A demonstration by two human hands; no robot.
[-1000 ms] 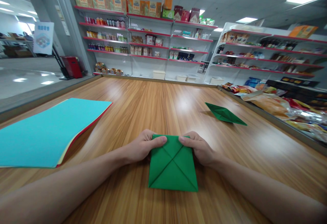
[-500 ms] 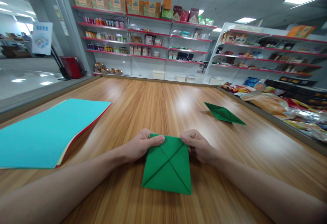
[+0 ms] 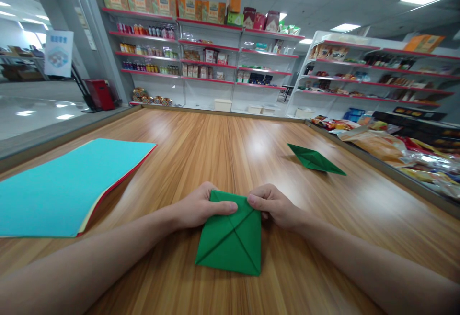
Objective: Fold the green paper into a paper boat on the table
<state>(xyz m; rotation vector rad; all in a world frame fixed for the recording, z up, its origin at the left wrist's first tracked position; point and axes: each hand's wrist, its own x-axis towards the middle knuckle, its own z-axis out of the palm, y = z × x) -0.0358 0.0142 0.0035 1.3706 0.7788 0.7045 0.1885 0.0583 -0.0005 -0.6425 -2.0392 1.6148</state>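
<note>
A square of folded green paper (image 3: 232, 243) with diagonal creases crossing near its middle is held just in front of me, slightly turned. My left hand (image 3: 201, 206) grips its far left corner, the thumb lying flat across the top face and the fingers hidden underneath. At the far right corner, my right hand (image 3: 275, 205) pinches the paper between thumb and curled fingers. Farther off to the right, a second green folded paper piece (image 3: 316, 160), diamond-shaped with pointed ends, rests on the wooden table (image 3: 215, 147).
On the left lies a stack of coloured paper sheets (image 3: 79, 176), light blue on top with yellow and red edges below. Packaged snacks (image 3: 388, 145) are heaped beyond the table's right border. Shelves of goods (image 3: 208, 42) stand behind the far edge.
The green paper square has shifted a little left and turned slightly. My left thumb has slid inward over its face, and my right hand has moved slightly left with its corner.
</note>
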